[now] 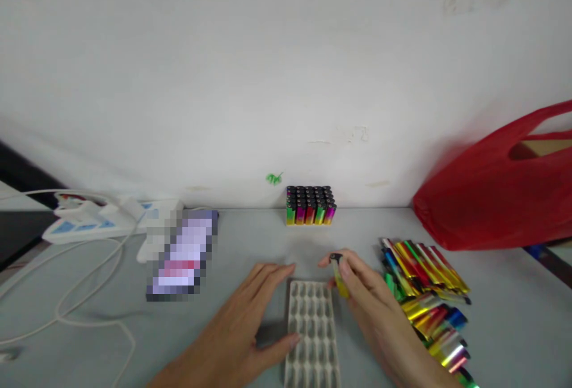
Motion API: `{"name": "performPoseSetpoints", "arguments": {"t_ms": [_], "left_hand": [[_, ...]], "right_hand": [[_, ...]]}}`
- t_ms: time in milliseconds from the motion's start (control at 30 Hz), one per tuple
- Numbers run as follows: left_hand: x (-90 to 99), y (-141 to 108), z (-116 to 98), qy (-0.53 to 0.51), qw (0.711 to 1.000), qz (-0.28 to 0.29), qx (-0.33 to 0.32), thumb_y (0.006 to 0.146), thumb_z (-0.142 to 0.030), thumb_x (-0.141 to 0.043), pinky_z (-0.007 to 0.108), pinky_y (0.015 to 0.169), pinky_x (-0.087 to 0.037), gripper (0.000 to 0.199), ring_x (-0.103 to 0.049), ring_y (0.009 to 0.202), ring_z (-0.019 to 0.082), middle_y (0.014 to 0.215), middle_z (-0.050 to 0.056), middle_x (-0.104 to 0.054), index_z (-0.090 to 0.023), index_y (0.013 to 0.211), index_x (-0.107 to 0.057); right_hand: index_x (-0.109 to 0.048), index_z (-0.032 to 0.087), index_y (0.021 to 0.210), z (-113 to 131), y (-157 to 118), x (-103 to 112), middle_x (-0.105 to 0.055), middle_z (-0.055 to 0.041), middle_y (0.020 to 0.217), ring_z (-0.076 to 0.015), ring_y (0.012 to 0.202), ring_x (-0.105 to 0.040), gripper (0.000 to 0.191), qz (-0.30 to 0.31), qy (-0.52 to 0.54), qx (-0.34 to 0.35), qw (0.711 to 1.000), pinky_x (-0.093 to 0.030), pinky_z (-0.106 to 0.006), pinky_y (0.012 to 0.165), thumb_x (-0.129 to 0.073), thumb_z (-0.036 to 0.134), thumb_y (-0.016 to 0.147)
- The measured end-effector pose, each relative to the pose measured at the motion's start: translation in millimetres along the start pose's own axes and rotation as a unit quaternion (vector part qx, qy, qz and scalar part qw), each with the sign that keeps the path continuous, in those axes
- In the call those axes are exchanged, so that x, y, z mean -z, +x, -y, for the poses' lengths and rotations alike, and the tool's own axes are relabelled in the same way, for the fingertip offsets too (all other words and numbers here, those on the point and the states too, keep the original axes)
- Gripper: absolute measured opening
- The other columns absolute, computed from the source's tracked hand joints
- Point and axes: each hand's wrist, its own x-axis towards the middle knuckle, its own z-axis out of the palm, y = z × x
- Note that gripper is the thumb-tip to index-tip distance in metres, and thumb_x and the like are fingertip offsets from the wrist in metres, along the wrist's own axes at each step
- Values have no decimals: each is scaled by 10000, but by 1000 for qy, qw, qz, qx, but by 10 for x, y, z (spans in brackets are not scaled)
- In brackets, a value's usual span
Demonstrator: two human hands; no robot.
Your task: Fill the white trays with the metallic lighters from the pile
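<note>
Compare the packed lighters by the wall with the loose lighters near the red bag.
The packed lighters stand upright in tight rows; the loose lighters lie on their sides in bunches. The packed ones are close to the wall, while the loose ones lie beside the right hand. Both show shiny, multicoloured bodies.

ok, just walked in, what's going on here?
The person's right hand holds a yellow lighter with a black top by the far right corner of a pale, ridged rectangular tray. The left hand is at the tray's left edge. Beyond stands a block of upright, multicoloured lighters; shiny, metallic-coloured lighters lie piled at right.
</note>
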Motion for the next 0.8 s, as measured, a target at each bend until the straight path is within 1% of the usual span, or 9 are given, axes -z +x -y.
{"name": "performPoseSetpoints", "arguments": {"t_ms": [33, 67, 167, 233, 333, 433, 567, 700, 800], "left_hand": [[-1, 13, 2, 4, 1000, -9, -3, 991, -247, -817, 560, 1316, -461, 815, -539, 1531, 332, 1643, 84, -569, -379, 1698, -433], [-2, 24, 4, 8, 1000, -12, -8, 998, -242, -809, 538, 1301, -479, 758, -553, 1508, 323, 1613, 85, -585, -367, 1668, -479], [-9, 41, 7, 13, 1000, -10, -24, 976, -249, -834, 500, 1268, -512, 638, -574, 1463, 325, 1559, 93, -609, -327, 1565, -604], [-20, 45, 7, 14, 999, -16, -28, 958, -260, -853, 504, 1262, -516, 617, -575, 1454, 336, 1546, 100, -616, -316, 1534, -637], [-35, 44, 4, 18, 999, -27, -26, 937, -282, -874, 515, 1263, -520, 630, -572, 1454, 349, 1544, 100, -619, -314, 1525, -653], [-37, 43, -3, 17, 999, -30, -23, 920, -286, -892, 517, 1264, -521, 643, -576, 1453, 351, 1543, 92, -624, -322, 1519, -660], [-32, 41, -8, 16, 999, -29, -23, 937, -306, -887, 520, 1262, -520, 630, -574, 1453, 352, 1540, 98, -624, -321, 1525, -661], [-36, 36, 9, 10, 999, -22, -26, 941, -311, -889, 517, 1270, -508, 651, -556, 1470, 346, 1557, 101, -608, -322, 1544, -643], [-36, 33, 11, 6, 999, -19, -26, 959, -326, -879, 515, 1280, -495, 649, -544, 1484, 340, 1573, 98, -594, -333, 1558, -628]], "right_hand": [[-826, 277, 1119, -2, -6, 7, -709, -54, 1133, -250, 1120, -618, 398, 14, -38, 14, 999, -461, -341, 1024, -747, 653, 1013], [-832, 280, 1129, -3, -11, 14, -718, -56, 1128, -258, 1135, -618, 386, 26, -71, 28, 997, -453, -342, 1013, -729, 639, 1030], [-836, 290, 1124, -9, -17, 22, -735, -41, 1055, -256, 1037, -633, 327, 41, -136, 49, 989, -456, -343, 923, -764, 592, 1020], [-839, 303, 1101, -18, -15, 12, -734, -23, 1018, -247, 995, -635, 267, 39, -171, 70, 982, -452, -341, 904, -814, 547, 996], [-856, 318, 1103, -27, -3, -15, -750, -23, 1023, -257, 1010, -652, 219, 48, -212, 96, 971, -453, -353, 926, -840, 504, 988], [-867, 330, 1118, -37, 11, -29, -761, -28, 1017, -270, 1010, -667, 216, 50, -233, 113, 965, -453, -373, 937, -837, 503, 993], [-861, 344, 1101, -66, 4, -15, -767, -20, 999, -269, 991, -673, 184, 60, -256, 129, 956, -436, -388, 944, -828, 499, 1007], [-835, 355, 1141, -84, -13, -5, -760, -12, 976, -265, 965, -668, 161, 72, -296, 159, 939, -418, -402, 942, -803, 474, 1037], [-816, 348, 1149, -77, -6, -11, -757, -8, 960, -257, 936, -666, 139, 73, -325, 195, 922, -417, -400, 910, -785, 446, 1056]]}}
